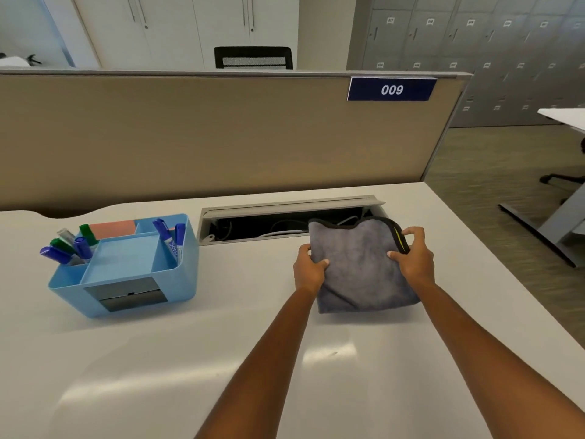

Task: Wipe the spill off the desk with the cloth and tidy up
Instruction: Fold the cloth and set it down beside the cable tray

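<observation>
Both hands, left hand [308, 270] and right hand [411, 259], pinched the folded grey cloth [359, 267] over the bench [158, 359], seemingly tidying; setting it down came next.

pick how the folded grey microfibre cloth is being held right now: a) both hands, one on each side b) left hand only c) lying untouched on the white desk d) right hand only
a: the left hand grips the left edge of the folded grey microfibre cloth and the right hand grips its right edge, over the white desk.
</observation>
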`<state>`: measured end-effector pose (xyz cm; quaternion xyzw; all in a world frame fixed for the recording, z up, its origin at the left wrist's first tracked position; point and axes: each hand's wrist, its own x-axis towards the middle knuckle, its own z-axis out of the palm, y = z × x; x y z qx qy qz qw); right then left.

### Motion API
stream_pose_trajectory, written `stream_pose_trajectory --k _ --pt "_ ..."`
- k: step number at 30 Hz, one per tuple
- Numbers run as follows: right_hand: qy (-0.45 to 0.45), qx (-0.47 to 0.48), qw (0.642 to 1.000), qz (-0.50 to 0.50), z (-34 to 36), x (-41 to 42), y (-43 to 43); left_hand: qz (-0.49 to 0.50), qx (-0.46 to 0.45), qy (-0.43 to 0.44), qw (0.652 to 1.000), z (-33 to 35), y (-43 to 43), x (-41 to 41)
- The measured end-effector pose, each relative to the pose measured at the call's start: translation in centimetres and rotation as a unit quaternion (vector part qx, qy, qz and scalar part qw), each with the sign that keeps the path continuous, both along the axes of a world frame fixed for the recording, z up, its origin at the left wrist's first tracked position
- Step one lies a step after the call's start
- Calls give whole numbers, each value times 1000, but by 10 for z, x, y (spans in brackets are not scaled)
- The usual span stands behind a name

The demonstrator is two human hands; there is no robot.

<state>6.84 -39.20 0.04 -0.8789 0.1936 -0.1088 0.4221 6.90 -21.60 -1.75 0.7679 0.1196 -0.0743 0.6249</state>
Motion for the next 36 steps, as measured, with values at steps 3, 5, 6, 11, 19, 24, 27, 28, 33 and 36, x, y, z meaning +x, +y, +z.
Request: stream_pose_trajectory --k 3,5,6,11,19,24,27,28,33,36 --pt "-15 -14 1000 -7 -9 11 -8 34 -8 3 999 -3 -10 10" --pt "-31 -21 999 -7 -16 19 -14 55 -6 0 998 -8 -16 17" --pt "-36 -22 999 -7 -18 22 -16 61 -3 -3 998 -11 -18 20" --pt "-41 -37 998 -13 -31 34 -25 55 6 -10 998 -22 -25 28" --pt "40 -96 994 27 -49 45 -34 -9 109 -8 994 -38 -28 30" --pt "136 -318 936 65 -54 39 -27 -162 387 -79 904 -49 -31 27" --pt "121 -378 916 56 -59 33 -15 -192 410 -89 887 -51 -33 17" --pt "107 -372 920 62 -60 31 -9 -189 441 -93 873 -55 -34 17" --pt "114 -338 926 122 -77 21 19 -186 464 -92 861 -67 -33 15" --pt "92 -340 928 122 -85 17 22 -228 455 -103 854 -63 -31 15"
